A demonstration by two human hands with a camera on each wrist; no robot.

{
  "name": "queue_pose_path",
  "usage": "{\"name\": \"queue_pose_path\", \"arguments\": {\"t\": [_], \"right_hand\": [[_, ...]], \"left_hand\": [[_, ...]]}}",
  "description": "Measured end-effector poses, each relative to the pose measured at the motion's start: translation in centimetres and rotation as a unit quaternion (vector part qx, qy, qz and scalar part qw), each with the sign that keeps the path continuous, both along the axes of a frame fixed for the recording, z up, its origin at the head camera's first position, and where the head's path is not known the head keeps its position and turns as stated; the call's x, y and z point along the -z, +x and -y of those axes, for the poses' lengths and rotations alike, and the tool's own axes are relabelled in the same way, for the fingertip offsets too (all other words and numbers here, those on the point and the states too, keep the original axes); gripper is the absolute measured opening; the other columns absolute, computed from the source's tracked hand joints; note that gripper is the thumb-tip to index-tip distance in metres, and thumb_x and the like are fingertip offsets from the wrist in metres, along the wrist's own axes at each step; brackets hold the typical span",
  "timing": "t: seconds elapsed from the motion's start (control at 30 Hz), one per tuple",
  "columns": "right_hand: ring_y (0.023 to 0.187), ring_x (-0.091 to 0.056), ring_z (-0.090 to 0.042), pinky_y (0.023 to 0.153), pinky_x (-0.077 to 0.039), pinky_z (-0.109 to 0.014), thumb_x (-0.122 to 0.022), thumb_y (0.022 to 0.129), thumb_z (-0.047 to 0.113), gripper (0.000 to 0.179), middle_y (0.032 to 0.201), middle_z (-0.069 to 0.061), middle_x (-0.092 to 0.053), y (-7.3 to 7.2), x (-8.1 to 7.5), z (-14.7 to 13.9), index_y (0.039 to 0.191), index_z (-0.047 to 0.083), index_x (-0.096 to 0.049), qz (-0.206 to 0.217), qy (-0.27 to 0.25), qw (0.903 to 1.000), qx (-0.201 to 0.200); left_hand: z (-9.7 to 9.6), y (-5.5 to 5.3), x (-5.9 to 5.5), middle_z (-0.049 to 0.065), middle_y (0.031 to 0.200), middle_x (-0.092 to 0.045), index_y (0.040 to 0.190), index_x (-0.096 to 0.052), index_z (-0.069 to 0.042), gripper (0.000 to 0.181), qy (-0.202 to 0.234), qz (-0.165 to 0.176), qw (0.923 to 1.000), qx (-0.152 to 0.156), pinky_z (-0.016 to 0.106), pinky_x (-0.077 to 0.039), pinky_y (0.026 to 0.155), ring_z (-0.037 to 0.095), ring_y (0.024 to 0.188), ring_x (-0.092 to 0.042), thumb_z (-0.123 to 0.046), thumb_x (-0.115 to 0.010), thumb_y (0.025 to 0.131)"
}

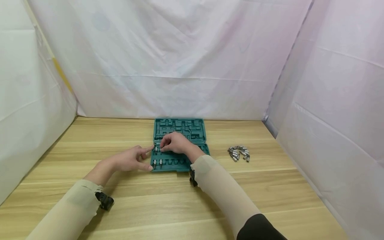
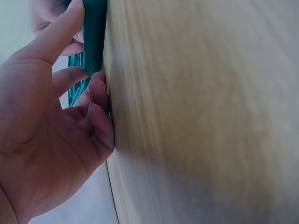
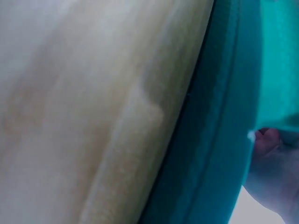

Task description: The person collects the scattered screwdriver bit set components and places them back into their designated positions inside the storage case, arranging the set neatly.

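Observation:
A green plastic case [image 1: 180, 170] lies unfolded on the table, its moulded lid [image 1: 195, 125] at the back. My right hand [image 1: 177, 143] reaches over the tray and pinches a small metal socket bit [image 1: 160, 151] at the upper row's second slot. Another socket bit [image 1: 156, 150] stands left of it, and two socket bits [image 1: 160, 163] sit in the front row. My left hand [image 1: 129, 160] touches the case's left edge with thumb and index finger extended; in the left wrist view its other fingers [image 2: 100, 121] curl loosely. In the right wrist view, the case wall [image 3: 210, 121] covers much.
Several loose socket bits [image 1: 239, 152] lie in a heap on the wooden table [image 1: 150, 206], right of the case. White cloth [image 1: 174, 60] hangs behind and along both sides. A small black camera [image 1: 105, 201] is strapped at my left wrist.

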State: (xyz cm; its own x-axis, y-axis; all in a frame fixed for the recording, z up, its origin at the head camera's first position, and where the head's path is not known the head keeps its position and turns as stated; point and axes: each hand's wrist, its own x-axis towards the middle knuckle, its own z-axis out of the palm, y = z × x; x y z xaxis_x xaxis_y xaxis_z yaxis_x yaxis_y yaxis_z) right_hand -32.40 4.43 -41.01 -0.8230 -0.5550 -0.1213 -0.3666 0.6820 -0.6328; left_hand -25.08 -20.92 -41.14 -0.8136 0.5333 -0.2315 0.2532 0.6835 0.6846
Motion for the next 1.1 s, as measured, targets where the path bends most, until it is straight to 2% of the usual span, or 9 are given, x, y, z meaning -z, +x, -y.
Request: {"name": "queue_pose_path", "arguments": {"t": [0.4,1.1], "right_hand": [[0.095,-0.066,-0.012,0.087,-0.055,-0.033,-0.079,0.104,0.028,0.013,0.107,0.006,-0.074,-0.05,0.0,0.02,0.116,0.024,-0.082,0.008,0.002,1.0,-0.003],[0.097,-0.067,-0.011,0.089,-0.057,-0.034,-0.077,0.105,0.025,0.01,0.109,0.005,-0.076,-0.14,0.29,-0.06,0.114,0.024,-0.083,0.005,0.005,1.0,-0.005]], "left_hand": [[0.04,0.13,-0.24,0.019,0.129,-0.055,0.175,-0.027,-0.011,0.102,0.002,0.003,1.0,0.001,0.039,-0.051,0.089,0.026,0.109,-0.058,-0.045,-0.084,0.098],[0.18,0.17,-0.06,0.018,0.13,-0.054,0.175,-0.028,-0.013,0.102,0.007,0.009,0.9999,-0.005,0.039,-0.05,0.09,0.026,0.11,-0.058,-0.045,-0.085,0.097]]}}
